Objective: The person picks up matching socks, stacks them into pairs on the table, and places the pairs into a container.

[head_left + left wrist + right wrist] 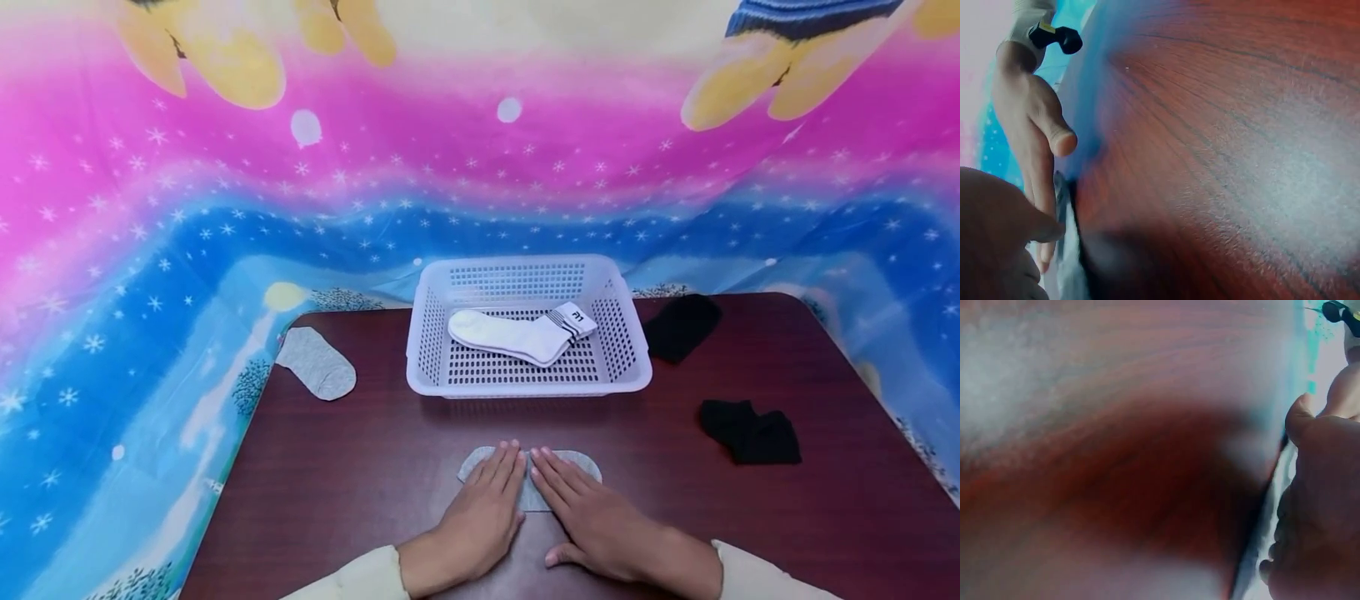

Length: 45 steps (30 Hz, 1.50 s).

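A light grey sock (536, 497) lies flat near the table's front, its two ends showing beyond the hands. My left hand (480, 517) rests on its left part with straight fingers together. On its right part lies my right hand (600, 517), fingers straight and thumb spread out to the side. The fingertips of both hands come close together over the sock's middle. Low in the left wrist view, the sock (1071, 262) is a thin pale strip beneath the hands. The right wrist view shows its edge (1266, 531) under the right hand's fingers.
Behind the hands stands a white plastic basket (528, 388) holding white socks (502, 332) with black stripes. Another grey sock (317, 364) lies at the back left. Two black socks, one by the basket (681, 327) and one nearer (750, 433), lie on the right. A patterned cloth (450, 183) surrounds the table.
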Tool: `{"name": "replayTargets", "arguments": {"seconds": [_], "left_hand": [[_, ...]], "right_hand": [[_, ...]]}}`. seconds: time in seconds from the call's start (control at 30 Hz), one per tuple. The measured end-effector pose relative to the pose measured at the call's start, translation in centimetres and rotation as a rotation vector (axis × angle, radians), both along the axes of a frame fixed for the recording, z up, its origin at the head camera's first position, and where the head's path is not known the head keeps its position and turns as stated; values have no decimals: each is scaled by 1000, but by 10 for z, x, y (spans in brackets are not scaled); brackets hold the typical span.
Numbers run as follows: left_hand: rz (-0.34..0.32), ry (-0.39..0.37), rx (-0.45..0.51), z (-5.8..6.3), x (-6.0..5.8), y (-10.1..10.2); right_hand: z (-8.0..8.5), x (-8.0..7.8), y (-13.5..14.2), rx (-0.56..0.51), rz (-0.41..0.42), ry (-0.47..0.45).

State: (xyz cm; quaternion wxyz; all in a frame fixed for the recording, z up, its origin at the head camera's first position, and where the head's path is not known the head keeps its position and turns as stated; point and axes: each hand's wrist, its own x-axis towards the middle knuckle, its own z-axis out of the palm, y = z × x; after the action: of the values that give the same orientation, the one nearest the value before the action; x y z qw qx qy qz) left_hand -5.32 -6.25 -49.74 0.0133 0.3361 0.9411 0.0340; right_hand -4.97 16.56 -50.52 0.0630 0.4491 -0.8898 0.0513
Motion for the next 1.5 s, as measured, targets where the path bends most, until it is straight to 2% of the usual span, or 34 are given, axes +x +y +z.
{"name": "replayTargets", "arguments": {"seconds": [0.07,0.17,0.3,0.5,0.67,0.87,0.97,1.07,1.2,1.37,1.5], "left_hand": [[17,-76,-69,-3,3,0],[43,-187,-116,-8,6,-5],[49,-241,-116,-8,5,-14],[37,-213,-100,-6,2,-28],[32,-206,-75,-2,3,-34],[74,-212,-46,0,3,-35],[94,-160,28,0,0,-35],[113,-65,119,0,-4,-34],[194,25,233,-1,-12,-33],[289,-14,348,-3,-20,-30],[317,-61,386,-7,-22,-26]], "right_hand": [[-2,0,-2,9,-3,-21],[-4,0,1,22,-14,-81],[-4,-1,10,16,-28,-87],[-4,-2,26,10,-34,-4],[-2,-2,35,14,-63,-36],[1,-5,37,-18,-90,-67],[4,-9,34,-40,-175,-93],[8,-16,31,-74,-254,-94],[12,-23,23,-96,-280,-82],[14,-28,13,-60,-293,-114],[12,-29,9,-36,-306,-135]]}}
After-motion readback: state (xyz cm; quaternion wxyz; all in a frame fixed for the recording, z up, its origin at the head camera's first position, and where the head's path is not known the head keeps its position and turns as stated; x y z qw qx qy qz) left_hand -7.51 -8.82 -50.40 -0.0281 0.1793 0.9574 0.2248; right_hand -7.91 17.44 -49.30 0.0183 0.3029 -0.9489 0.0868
